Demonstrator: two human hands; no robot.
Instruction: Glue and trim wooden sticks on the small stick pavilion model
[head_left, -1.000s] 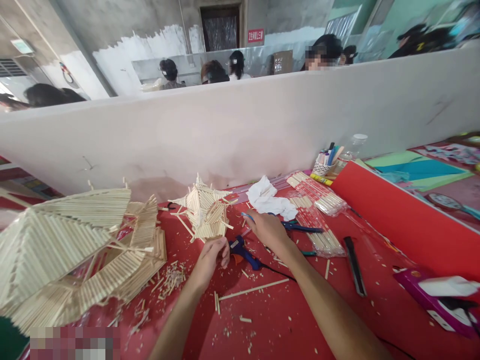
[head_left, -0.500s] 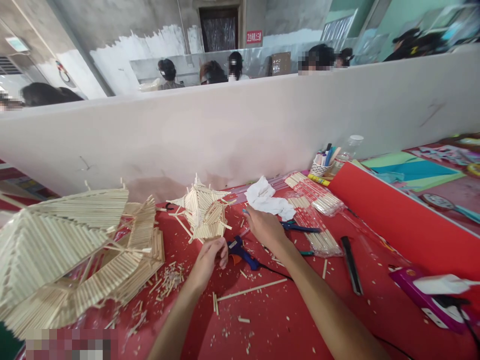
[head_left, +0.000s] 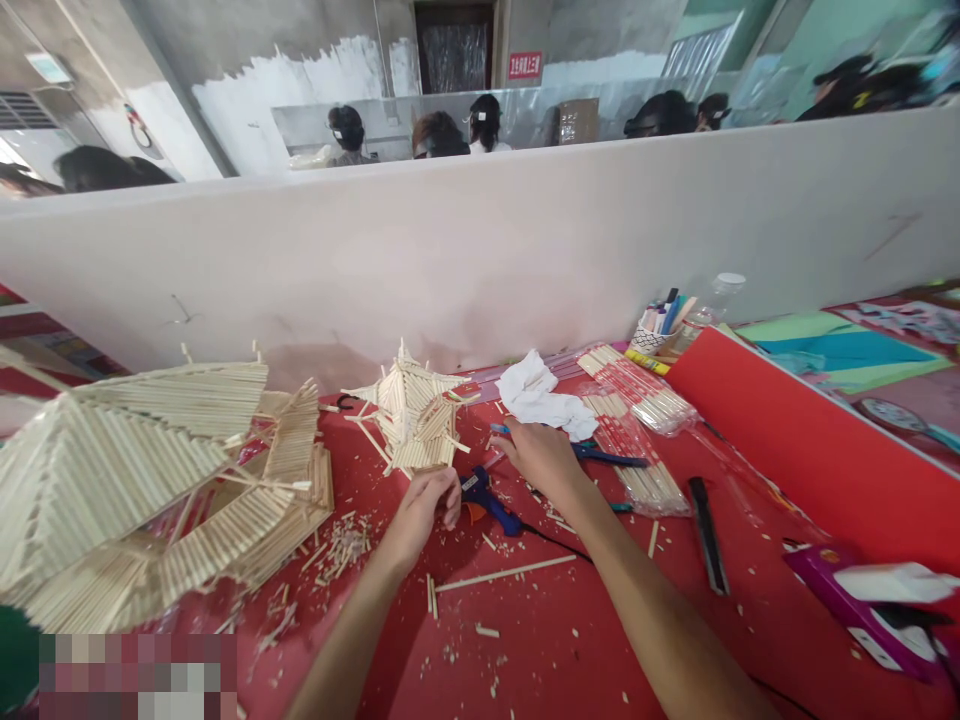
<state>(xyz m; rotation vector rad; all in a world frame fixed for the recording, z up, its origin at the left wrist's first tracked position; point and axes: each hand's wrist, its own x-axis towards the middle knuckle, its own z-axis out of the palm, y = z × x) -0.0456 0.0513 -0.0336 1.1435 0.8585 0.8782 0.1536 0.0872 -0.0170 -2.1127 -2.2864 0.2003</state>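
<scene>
My left hand [head_left: 421, 510] is at the front edge of a small peaked-roof model made of wooden sticks [head_left: 409, 415]. Its fingers are curled, and what they grip, if anything, is hidden. My right hand [head_left: 546, 462] is closed to the right of the model, with a small blue object [head_left: 499, 428] at its fingertips whose kind does not show. Between and below the hands lies a blue glue gun [head_left: 491, 502] with an orange trigger. Blue-handled pliers [head_left: 611, 457] lie just beyond my right hand, beside a crumpled white cloth [head_left: 541, 398].
A large stick-built roofed model [head_left: 150, 450] fills the left side. Packs of sticks [head_left: 637, 460], a black utility knife [head_left: 707, 535], a pen cup [head_left: 654, 330], a red board [head_left: 810, 440] and a purple box [head_left: 862, 610] stand or lie to the right. Stick scraps [head_left: 345, 550] litter the red table.
The view has shifted slightly, so most things sit a little further right. My right hand keeps the small blue object at its fingertips; my left hand stays by the model's front edge.
</scene>
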